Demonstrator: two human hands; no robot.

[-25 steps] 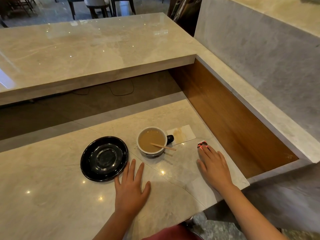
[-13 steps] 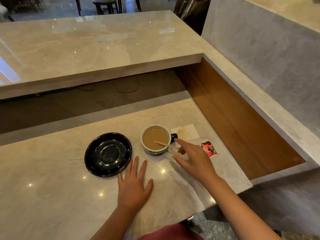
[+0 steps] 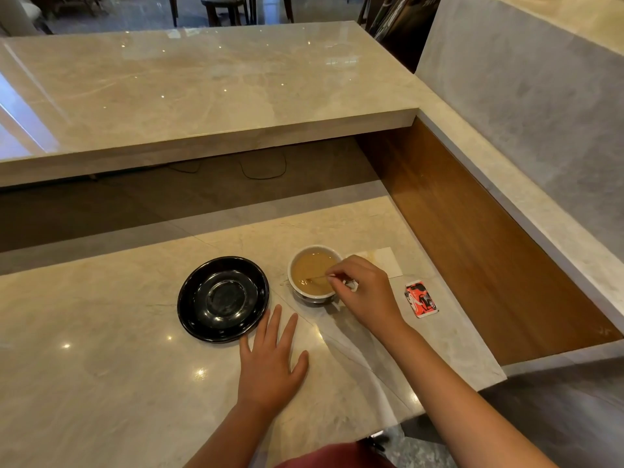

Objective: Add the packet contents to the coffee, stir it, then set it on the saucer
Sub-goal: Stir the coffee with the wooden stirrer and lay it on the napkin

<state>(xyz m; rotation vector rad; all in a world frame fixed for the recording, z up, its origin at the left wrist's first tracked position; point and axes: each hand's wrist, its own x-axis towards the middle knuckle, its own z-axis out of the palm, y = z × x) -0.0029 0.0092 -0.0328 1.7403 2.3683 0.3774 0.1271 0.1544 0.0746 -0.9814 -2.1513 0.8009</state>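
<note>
The thin wooden stir stick was pinched between thumb and forefinger of the right hand, its lower end dipped in the milky coffee of the white round cup, which stood on the pale marble countertop toward its right edge. The left hand was laid flat and empty near the front edge. The red printed packet lay beside the right edge, seemingly already emptied; stirring was judged under way, and the transfer to the glossy black saucer, left of the cup, was not yet done
</note>
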